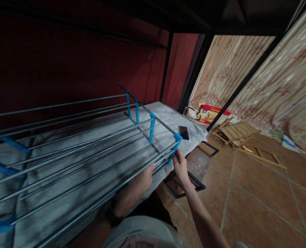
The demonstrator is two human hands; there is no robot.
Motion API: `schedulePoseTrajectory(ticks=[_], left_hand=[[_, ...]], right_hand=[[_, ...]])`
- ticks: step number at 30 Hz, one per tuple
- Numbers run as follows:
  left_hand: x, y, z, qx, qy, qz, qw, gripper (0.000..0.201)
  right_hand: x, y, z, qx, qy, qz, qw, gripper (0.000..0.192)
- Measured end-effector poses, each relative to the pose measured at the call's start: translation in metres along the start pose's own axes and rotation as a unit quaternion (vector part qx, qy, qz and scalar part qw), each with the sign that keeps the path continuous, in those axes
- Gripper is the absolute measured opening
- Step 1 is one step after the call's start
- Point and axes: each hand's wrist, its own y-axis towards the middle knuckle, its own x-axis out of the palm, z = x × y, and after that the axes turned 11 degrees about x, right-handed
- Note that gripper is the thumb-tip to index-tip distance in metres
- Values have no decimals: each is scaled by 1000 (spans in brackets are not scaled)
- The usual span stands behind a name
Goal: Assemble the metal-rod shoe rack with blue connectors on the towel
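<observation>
Currently our rack (77, 151) sits on the blanket (165, 112), stretching from the middle of our view toward eight and nine o'clock. At five o'clock, our right hand (180, 167) grasps the lower part of a blue bracket (177, 138) at the rack's near corner. Our left hand (142, 179) is at six o'clock, by the front rods; its fingers are partly hidden, so we cannot tell whether they close on one. Toward three o'clock, a phone (184, 133) lies just beyond the bracket, with a box (211, 115) and wooden slats (237, 133) farther out.
</observation>
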Motion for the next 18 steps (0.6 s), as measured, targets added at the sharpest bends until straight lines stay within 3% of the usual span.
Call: schedulePoseTrajectory(ticks=[4,11,18], left_hand=[[0,1,5,38,54,-21,998,36],[-4,4,16,5,81,-49,995,34],[-7,6,24,31,128,-33,991,35]], right_hand=[[-1,0,-1,4,-2,-3,1000,46],[2,-4,-7,18,-1,6,1000,51],[4,-11,-16,31,-10,31,999,54]])
